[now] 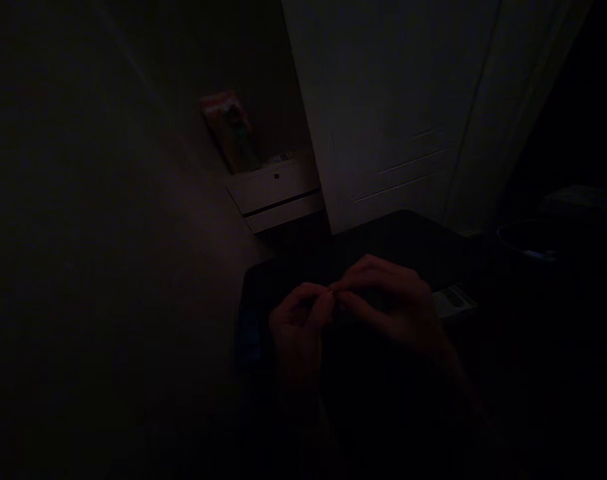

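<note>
The picture is very dark. My left hand (300,323) and my right hand (390,297) meet fingertip to fingertip over a dark table-like surface (403,230). Thumb and fingers of each hand are pinched together at the meeting point. Whatever sits between the fingertips is too small and dim to make out. A blue item (248,337) lies near the left edge of the surface, beside my left hand. Past my right wrist a pale flat item (453,301) shows in part.
A white drawer unit (278,190) with a colourful packet (230,130) on top stands beyond the surface. A large pale panel (383,100) rises behind, and a wall (108,233) runs along the left. A thin curved rim (528,252) glints at the right.
</note>
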### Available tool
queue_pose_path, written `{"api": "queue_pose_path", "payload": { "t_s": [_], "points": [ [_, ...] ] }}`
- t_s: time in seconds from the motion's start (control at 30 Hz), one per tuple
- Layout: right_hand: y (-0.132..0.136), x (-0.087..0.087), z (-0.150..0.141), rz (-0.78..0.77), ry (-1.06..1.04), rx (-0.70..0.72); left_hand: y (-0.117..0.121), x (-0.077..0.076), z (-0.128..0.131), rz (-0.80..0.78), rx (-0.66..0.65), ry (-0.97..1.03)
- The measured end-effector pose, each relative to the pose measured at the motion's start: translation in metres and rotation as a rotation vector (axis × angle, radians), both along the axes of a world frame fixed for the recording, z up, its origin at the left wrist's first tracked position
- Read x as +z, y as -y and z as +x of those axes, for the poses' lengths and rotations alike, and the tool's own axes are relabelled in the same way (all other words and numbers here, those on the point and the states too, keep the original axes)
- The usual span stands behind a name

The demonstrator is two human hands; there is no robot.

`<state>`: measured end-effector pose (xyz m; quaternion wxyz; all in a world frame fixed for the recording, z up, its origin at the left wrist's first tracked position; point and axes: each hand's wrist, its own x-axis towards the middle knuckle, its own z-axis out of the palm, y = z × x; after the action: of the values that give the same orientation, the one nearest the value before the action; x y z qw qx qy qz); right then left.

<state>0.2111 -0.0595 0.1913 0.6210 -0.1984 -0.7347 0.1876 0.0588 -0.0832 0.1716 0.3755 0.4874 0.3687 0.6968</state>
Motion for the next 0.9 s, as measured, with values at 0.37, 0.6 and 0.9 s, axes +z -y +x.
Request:
{"api": "queue_pose_path", "payload": {
  "t_s": [0.37, 0.6, 0.9],
  "points": [
    [-0.001, -0.003, 0.013, 0.058, 0.144, -0.024, -0.005, -0.005, 0.000, 0.042, 0.049, 0.062],
    [0.000, -0.004, 0.009, 0.037, 0.067, -0.055, -0.004, -0.002, -0.002, 0.128, -0.084, 0.095],
    [0.001, 0.002, 0.006, 0.052, 0.064, 0.006, -0.003, 0.006, 0.003, 0.125, -0.149, 0.096]
  ]
}}
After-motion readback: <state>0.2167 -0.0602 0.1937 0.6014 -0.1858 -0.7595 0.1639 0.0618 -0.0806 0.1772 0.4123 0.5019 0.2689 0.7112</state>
